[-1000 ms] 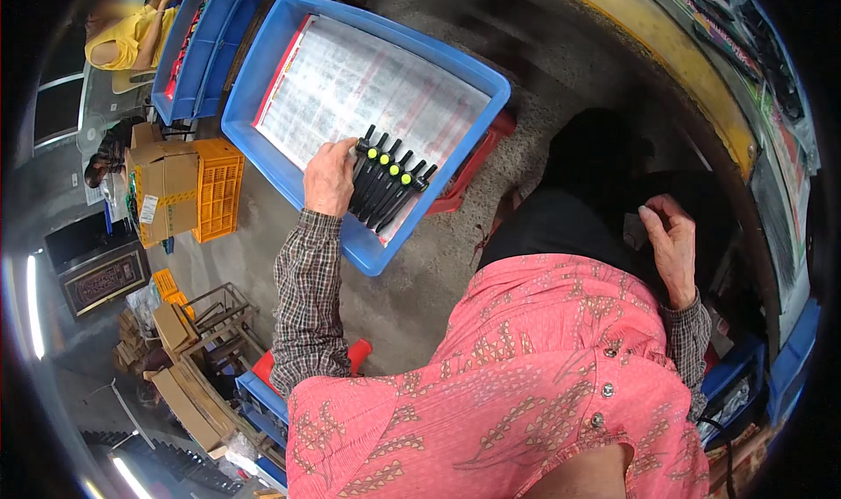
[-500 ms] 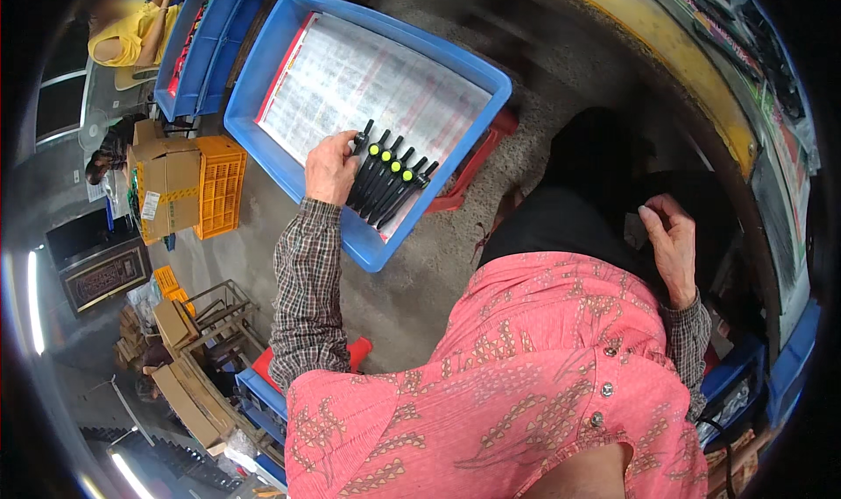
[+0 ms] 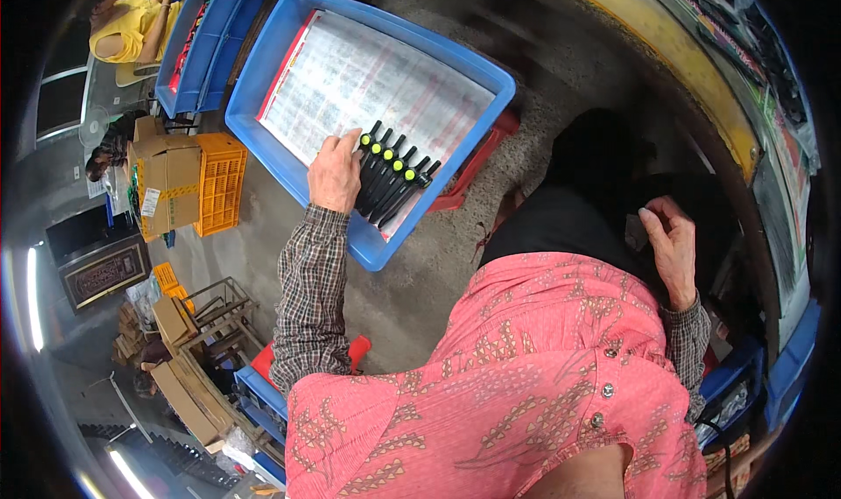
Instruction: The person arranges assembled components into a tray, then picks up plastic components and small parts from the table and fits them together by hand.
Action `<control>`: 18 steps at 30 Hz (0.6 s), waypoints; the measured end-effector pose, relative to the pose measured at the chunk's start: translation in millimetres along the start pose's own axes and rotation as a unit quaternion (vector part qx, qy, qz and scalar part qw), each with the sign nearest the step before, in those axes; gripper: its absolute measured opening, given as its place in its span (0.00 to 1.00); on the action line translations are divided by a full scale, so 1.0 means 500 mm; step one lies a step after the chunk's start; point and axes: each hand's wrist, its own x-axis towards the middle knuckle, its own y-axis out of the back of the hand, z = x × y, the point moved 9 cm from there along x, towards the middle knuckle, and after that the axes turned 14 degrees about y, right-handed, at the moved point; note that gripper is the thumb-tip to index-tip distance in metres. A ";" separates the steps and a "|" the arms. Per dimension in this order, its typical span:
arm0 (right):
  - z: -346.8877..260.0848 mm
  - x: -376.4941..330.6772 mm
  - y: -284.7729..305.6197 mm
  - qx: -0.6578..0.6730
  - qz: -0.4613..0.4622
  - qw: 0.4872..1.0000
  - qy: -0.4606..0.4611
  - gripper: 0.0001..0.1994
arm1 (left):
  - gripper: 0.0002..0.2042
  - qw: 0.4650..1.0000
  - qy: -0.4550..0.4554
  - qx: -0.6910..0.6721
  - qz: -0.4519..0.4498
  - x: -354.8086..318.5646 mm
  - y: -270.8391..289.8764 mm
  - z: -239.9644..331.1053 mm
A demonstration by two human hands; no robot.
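Observation:
A row of several slim black tools [image 3: 385, 176], most with a round yellow-green disc near the top, lies side by side in the near right corner of a blue plastic tub [image 3: 368, 255]. What kind of tools they are, I cannot make out. Printed sheets [image 3: 377, 74] with a red edge line the tub's bottom. My left hand [image 3: 334, 175] is at the leftmost tool, its fingertips beside the disc and its fingers extended, not wrapped round it. Over my dark-clothed lap, my right hand [image 3: 674, 252] hovers or rests with loosely bent fingers, thumb and forefinger apart, nothing visible in it.
A red stool [image 3: 477, 162] stands under the tub. Orange crates [image 3: 219, 185] and cardboard boxes [image 3: 166, 188] are on the left. Beyond them, a person in yellow [image 3: 131, 35] sits by blue bins [image 3: 188, 83]. A yellow-edged work surface [image 3: 692, 52] curves along the right.
The leftmost tool now lies flat in the row with its disc showing; my left fingers have loosened from it and shifted slightly. My right hand has stayed in place.

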 end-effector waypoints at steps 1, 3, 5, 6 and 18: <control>-0.001 0.000 -0.001 0.000 0.001 1.000 0.006 0.12 | 0.19 1.000 0.011 0.000 0.019 0.001 0.004 -0.005; -0.003 0.001 -0.002 0.002 -0.006 1.000 -0.003 0.11 | 0.19 1.000 0.003 0.003 0.027 0.002 0.006 0.005; -0.002 0.000 -0.003 0.003 -0.012 1.000 -0.013 0.11 | 0.19 0.999 -0.006 0.005 0.035 0.002 0.010 0.012; -0.002 -0.002 -0.002 0.005 -0.006 1.000 -0.010 0.11 | 0.19 1.000 -0.004 0.014 0.017 0.004 0.003 0.013; 0.000 -0.001 -0.001 0.008 -0.005 1.000 -0.006 0.11 | 0.17 0.999 0.020 -0.036 -0.021 0.012 -0.007 -0.002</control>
